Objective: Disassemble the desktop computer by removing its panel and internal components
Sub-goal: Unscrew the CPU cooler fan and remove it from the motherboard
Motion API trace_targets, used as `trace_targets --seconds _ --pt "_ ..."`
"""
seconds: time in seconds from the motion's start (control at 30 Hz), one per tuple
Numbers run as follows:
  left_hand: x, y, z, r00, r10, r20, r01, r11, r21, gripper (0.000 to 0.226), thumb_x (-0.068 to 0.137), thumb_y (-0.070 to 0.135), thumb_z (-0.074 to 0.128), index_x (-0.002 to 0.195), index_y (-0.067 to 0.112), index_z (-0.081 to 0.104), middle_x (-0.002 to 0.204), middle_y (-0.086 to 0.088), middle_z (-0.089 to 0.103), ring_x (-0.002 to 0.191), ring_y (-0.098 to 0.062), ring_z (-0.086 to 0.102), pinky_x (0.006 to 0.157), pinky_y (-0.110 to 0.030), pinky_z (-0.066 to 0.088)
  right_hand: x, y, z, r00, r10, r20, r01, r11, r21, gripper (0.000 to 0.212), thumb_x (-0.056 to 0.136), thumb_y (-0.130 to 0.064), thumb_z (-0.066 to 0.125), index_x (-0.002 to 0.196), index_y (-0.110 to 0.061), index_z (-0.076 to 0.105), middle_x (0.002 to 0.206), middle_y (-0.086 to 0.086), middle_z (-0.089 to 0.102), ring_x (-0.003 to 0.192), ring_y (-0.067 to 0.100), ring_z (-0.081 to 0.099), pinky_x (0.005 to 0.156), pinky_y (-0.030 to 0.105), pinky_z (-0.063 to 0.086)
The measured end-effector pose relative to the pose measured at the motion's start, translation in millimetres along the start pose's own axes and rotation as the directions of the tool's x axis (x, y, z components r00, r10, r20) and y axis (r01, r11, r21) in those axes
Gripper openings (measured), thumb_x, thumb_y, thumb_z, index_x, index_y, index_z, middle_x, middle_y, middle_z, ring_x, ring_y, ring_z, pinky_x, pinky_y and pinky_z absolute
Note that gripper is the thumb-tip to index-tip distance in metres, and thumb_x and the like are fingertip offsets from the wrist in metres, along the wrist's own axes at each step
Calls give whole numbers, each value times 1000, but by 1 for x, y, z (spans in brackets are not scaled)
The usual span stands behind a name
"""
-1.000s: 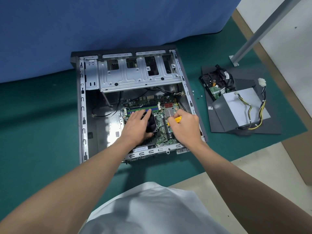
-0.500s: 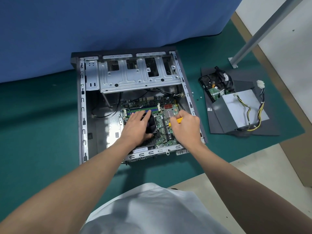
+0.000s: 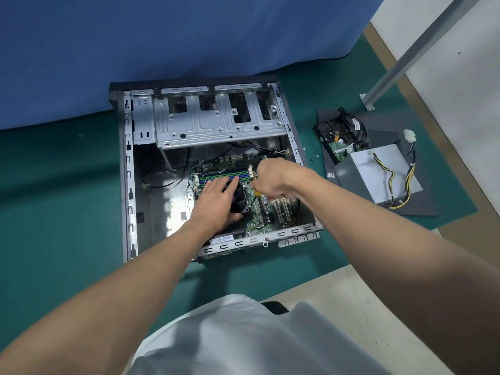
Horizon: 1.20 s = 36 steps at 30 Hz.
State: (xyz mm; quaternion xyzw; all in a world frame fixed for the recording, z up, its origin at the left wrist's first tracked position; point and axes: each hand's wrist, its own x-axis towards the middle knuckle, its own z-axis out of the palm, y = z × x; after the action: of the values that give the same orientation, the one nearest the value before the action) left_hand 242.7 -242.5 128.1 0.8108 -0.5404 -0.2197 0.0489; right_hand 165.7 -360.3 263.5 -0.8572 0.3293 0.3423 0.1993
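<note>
Open computer case (image 3: 127,185) lay flat on green mat (image 3: 67,212), centre. Left hand (image 3: 216,201) clasped black cooler fan (image 3: 240,199) on motherboard (image 3: 259,223), fingers over its far-left side, thumb round near edge. Right hand (image 3: 273,180), curled round yellow-handled screwdriver (image 3: 258,192), sat just right of fan, shaft angled down at board. Power supply (image 3: 378,174) lay well apart, right.

Creased, pale grey-white shirt (image 3: 243,342); both forearms (image 3: 135,280) bare
</note>
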Motion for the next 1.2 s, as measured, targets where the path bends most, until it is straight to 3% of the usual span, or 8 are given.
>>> trace_targets --seconds 0.17,0.4,0.6,0.7,0.87,1.03,1.1,1.2 --pt "-1 1 -1 1000 -7 1 7 1000 -8 98 83 45 70 154 14 9 158 -12 19 145 -28 16 120 -37 9 -8 4 1 994 -104 -29 92 956 -278 25 95 -12 50 72 -5 44 81 6 45 68 21 49 66 32 41" --pt "-1 1 -2 1000 1 -6 -2 1000 -14 97 83 46 70 154 13 11 156 -12 22 144 -28 18 119 -37 12 -16 3 8 908 -418 -2 317 691 -650 23 99 -10 38 113 -5 55 93 13 48 94 32 58 65 33 39" --pt "-1 0 -2 1000 3 -12 -3 1000 -10 98 82 46 71 154 13 12 155 -13 24 143 -28 19 119 -38 12 -2 0 10 999 22 30 -24 996 82 36 98 -31 46 69 -10 44 47 1 51 44 13 49 49 21 39" --pt "-2 0 -1 1000 -1 -12 1 1000 -22 97 82 45 71 154 14 12 155 -14 25 143 -29 20 118 -37 12 9 -5 6 908 188 374 -360 808 467 18 98 -8 31 82 -11 39 50 3 45 38 6 25 35 17 20" --pt "0 1 0 1000 -3 -16 2 999 -36 98 81 44 72 154 15 14 154 -13 25 143 -28 20 119 -37 11 7 -14 7 980 44 195 -30 997 -76 22 94 -2 41 73 -7 43 71 7 44 53 15 38 43 23 34" --pt "0 -1 2 1000 -3 -23 1 998 -59 96 80 44 74 153 17 17 154 -12 26 144 -28 20 119 -36 10 -4 -17 14 959 -284 9 227 747 -625 26 99 -16 40 121 -12 53 112 8 58 100 28 58 67 33 42" --pt "1 -1 3 1000 -2 -26 1 998 -57 96 80 44 74 153 17 17 154 -12 26 144 -28 20 119 -36 10 -2 -13 20 918 -396 5 282 643 -712 30 101 -18 37 125 -13 53 118 8 58 106 29 57 67 33 40" --pt "1 -3 3 1000 5 -30 -6 998 -61 97 80 43 74 153 16 17 154 -12 27 143 -28 20 119 -36 10 -8 -13 15 946 -324 9 282 808 -517 10 94 -12 49 88 -7 55 86 6 52 78 24 54 56 26 35"
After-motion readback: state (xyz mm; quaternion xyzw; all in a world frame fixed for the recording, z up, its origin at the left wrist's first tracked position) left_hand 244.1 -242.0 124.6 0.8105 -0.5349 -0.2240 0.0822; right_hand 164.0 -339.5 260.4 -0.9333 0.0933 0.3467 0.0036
